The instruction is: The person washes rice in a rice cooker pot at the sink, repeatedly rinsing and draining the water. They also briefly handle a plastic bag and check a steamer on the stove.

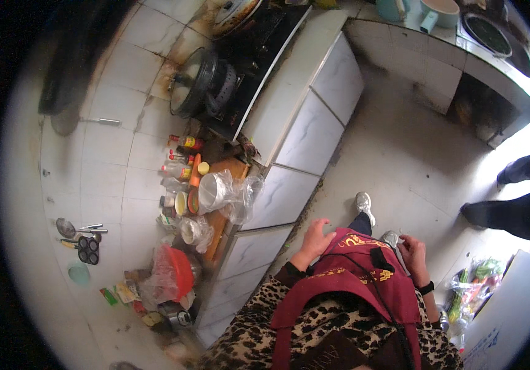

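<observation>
My left hand point(315, 240) hangs beside the maroon apron point(362, 286), its fingers curved and thumb apart, with nothing seen in it. On the other side of the apron, my right hand point(414, 255) hangs low with loosely bent fingers and holds nothing visible. A dark band point(426, 288) circles that wrist. Left of me, the counter carries a wooden cutting board point(214, 240), a white container in a clear plastic bag point(214, 190), a carrot point(195, 170) and a red basin point(179, 273).
A gas stove point(258, 51) holds a pan point(191, 88) at the upper left. Tiled cabinets point(302, 138) border the floor point(385, 138). Another person's dark-clothed legs point(514, 203) stand at right. Bagged vegetables point(473, 291) lie behind my right side, next to a pale panel point(510, 314).
</observation>
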